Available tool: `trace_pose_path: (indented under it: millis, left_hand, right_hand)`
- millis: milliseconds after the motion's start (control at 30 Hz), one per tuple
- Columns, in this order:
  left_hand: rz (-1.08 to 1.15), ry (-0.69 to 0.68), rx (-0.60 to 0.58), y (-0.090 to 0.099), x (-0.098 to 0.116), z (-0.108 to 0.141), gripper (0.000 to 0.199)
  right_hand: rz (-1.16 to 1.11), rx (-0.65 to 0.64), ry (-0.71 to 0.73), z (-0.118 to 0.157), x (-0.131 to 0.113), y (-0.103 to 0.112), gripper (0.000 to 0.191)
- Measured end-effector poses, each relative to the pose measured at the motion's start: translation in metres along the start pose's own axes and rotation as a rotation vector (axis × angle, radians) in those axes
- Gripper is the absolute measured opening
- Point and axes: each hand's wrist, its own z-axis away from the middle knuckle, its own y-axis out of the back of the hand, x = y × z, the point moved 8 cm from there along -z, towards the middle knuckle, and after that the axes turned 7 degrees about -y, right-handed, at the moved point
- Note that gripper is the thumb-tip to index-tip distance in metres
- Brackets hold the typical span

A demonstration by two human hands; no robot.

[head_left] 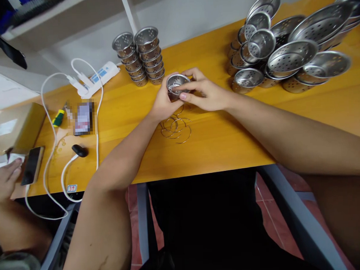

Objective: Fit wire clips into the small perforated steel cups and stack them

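Observation:
Above the table I hold a small perforated metal cup (173,95) with its mouth up, my left hand (162,99) wrapped round its side. My right hand (206,92) is bent over the rim from the right, a finger reaching into the mouth and the thumb at the near edge. Whether a small part lies under those fingertips cannot be made out. Just below the hands, several thin wire rings (180,130) lie loosely tangled on the wooden table (221,145). Behind the cup stand two stacks of like cups, a left stack (133,63) and a right stack (152,53).
At the right back is a pile of perforated metal cups and wider bowls (292,58). Leftward are a power strip (99,79) with white cables, a screwdriver (58,118), a phone (32,165) and a cardboard box (17,129). Another person's hand (6,180) rests at far left.

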Motion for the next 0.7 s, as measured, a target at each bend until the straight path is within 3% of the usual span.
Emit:
trace_pose_path:
  millis: [167,467,600,700]
  left_hand:
    - [0.009,0.025,-0.029,-0.003,-0.004,0.001,0.113]
    - [-0.008,0.003,0.022,0.003,-0.008,0.000,0.115]
    - [0.040,-0.063,0.032,-0.001,0.002,-0.001,0.120]
    - [-0.014,-0.050,-0.045,-0.006,0.013,-0.001,0.122]
  right_hand:
    - [-0.007,0.007,-0.044,0.003,-0.005,0.001,0.069]
    - [0.054,0.022,0.013,0.003,-0.011,0.009,0.080]
    - [0.117,0.057,0.023,0.003,-0.018,0.012,0.089]
    - [0.229,0.026,0.035,0.002,-0.029,0.017,0.084]
